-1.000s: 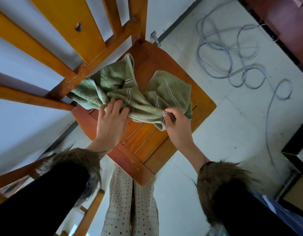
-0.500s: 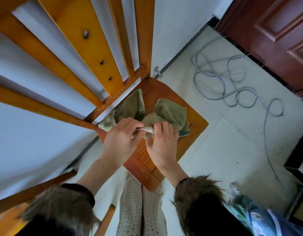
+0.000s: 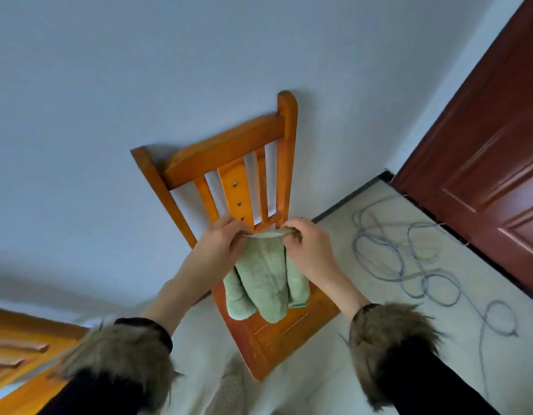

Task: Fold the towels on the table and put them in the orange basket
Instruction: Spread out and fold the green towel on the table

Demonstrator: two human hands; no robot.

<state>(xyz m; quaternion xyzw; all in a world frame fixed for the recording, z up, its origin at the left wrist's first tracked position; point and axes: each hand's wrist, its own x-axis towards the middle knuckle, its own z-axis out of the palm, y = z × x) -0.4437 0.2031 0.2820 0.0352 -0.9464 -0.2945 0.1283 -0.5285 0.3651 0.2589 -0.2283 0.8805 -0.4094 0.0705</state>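
The wall [image 3: 139,85] is pale blue-grey and fills most of the view, and one dark red-brown door [image 3: 483,163] stands at the right. On the light floor [image 3: 379,295] lies one grey cable [image 3: 409,259] in several loose loops. One orange wooden chair [image 3: 277,333] stands with its slatted back against the wall. One towel [image 3: 265,280] is visible; it is pale green and fluffy, and it hangs down in soft vertical folds in front of the chair back and over the seat, its lower ends bulging like rounded rolls, with a thin teal stripe at the right lower edge. Two hands hold it by its top edge, which is stretched short between them. The left hand [image 3: 220,250] pinches the left end of this edge, with fingers curled together on the cloth. The right hand [image 3: 307,247] grips the right end, fingers also bent closed around the fabric. Both wrists come out of black sleeves with brown fur cuffs [image 3: 388,339].
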